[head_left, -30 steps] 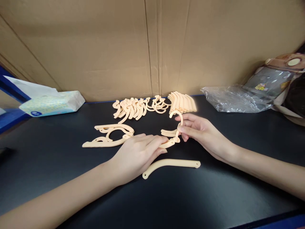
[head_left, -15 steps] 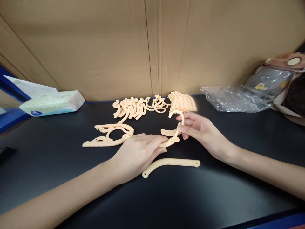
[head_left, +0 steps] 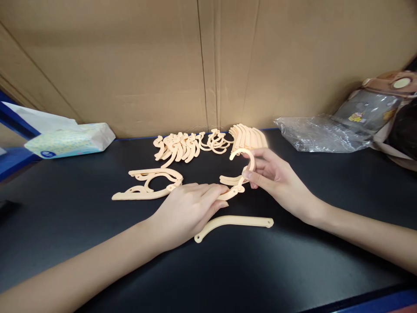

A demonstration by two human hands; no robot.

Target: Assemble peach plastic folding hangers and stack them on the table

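Observation:
My right hand (head_left: 273, 178) pinches a peach-coloured plastic hanger hook (head_left: 251, 161), its curve standing upward. The hook's lower end meets a curved hanger arm (head_left: 231, 194) at a joint. Over that arm lies my left hand (head_left: 192, 204), fingers closed on it and hiding much of it. Behind the joint another short curved piece (head_left: 230, 179) shows. A loose hanger arm (head_left: 234, 221) with a hole at each end lies in front of my left hand. To the left, partly behind that hand, rests a folded hanger (head_left: 146, 195) made of joined arms and a hook.
Along the back lie a pile of short curved pieces (head_left: 179, 147), a cluster of hooks (head_left: 216, 142) and a row of long arms (head_left: 248, 137). A tissue pack (head_left: 74, 140) sits at the left; a clear plastic bag (head_left: 325, 134) and a transparent bag (head_left: 368, 108) stand at the right.
My right hand's fingers have shifted slightly on the hook, which leans a little further right at its top. My left hand stays on the hanger arm.

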